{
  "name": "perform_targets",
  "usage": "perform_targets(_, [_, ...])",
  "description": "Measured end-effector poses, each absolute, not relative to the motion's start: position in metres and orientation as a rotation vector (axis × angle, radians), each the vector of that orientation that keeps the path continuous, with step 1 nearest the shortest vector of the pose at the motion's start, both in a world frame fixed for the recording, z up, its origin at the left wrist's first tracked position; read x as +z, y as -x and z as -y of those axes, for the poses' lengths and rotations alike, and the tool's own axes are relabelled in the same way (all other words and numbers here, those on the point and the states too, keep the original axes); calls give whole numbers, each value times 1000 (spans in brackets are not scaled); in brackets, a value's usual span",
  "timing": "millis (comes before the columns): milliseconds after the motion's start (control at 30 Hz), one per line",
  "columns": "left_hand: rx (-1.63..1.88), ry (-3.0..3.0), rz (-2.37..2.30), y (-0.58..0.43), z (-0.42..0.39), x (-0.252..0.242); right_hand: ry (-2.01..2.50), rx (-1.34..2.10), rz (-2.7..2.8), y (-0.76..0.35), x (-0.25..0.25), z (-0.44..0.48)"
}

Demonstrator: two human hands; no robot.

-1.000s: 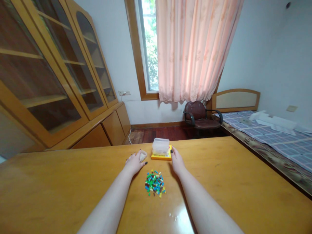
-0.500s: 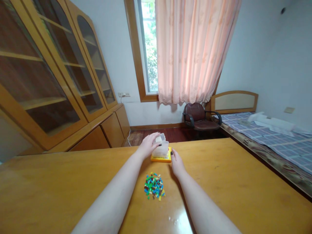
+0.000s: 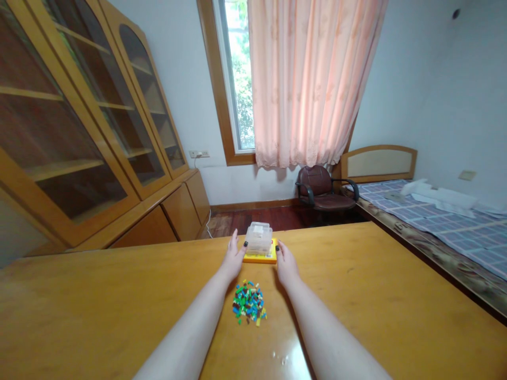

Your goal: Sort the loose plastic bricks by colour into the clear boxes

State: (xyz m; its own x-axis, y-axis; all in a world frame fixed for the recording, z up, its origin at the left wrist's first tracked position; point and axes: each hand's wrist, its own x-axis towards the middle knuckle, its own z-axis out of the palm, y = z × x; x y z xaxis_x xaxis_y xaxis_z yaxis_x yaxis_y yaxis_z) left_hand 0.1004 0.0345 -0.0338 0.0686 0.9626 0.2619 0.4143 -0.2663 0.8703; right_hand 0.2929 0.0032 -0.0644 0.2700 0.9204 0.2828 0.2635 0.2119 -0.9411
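Observation:
A flat yellow box (image 3: 257, 259) lies near the far edge of the table, and a clear plastic container (image 3: 259, 244) rests on top of it. My left hand (image 3: 233, 259) is at their left side, fingers stretched out and thumb by the container's edge. My right hand (image 3: 287, 265) holds the box's right edge, thumb up against it; its other fingers are partly hidden. Closer to me, between my forearms, is a loose pile of small toy building bricks (image 3: 249, 302) in green, blue, yellow, brown and white.
The wooden table (image 3: 376, 295) fills the foreground. Past its far edge stand a brown armchair (image 3: 322, 190) and a curtained window. A glass-door cabinet (image 3: 150, 105) is on the left, and a bed (image 3: 455, 227) with white items on it is on the right.
My left hand has come off the top of the clear container and moved down to the left side. The container now sits squarely on the box. My right hand has stayed at the box's edge.

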Motion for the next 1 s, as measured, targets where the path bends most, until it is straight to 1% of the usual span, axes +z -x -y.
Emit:
perform_targets(67, [1088, -1501, -1300, -100, -28, -48, 1317, 706, 1281, -294, -60, 0])
perform_targets(100, [1056, -1479, -1260, -99, -24, -52, 1320, 721, 1298, -294, -58, 1])
perform_targets(200, [1031, -1501, -1202, -97, -16, -51, 1301, 763, 1366, -296, -55, 2])
perform_targets(400, [1084, -1537, -1264, -84, -5, -48, 1217, 905, 1604, -296, -56, 1])
perform_targets(633, [1085, -1576, -1314, -60, 30, -53, 1123, 927, 1743, -289, -53, 6])
perform_targets(800, [1021, -1637, -1290, -59, 47, -52, 1132, 933, 1731, -291, -59, 10])
perform_targets(1000, [1008, -1614, -1228, -61, 56, -55, 1041, 1034, 1654, -300, -59, 21])
